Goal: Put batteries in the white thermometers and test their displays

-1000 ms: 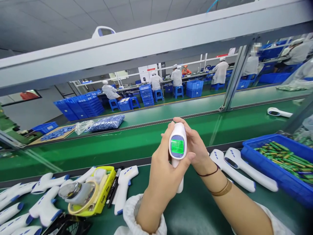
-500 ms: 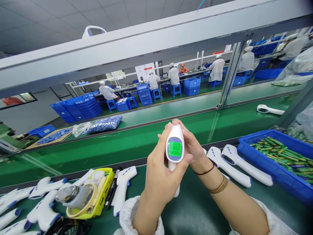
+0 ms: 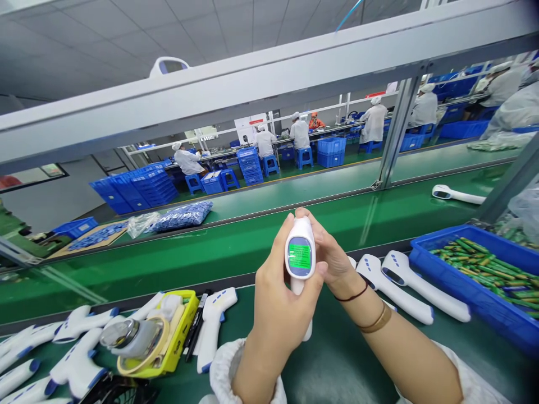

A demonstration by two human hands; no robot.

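Infrared thermometer (image 3: 300,252), its screen lit green, stands upright at centre above the green tabletop (image 3: 341,365), clamped in both grips: left hand (image 3: 284,297) and right hand (image 3: 334,264). Toward nine o'clock sits a yellow tray (image 3: 179,336); toward three o'clock lie more thermometers (image 3: 406,286), then a blue crate (image 3: 467,303) of green batteries (image 3: 475,269).
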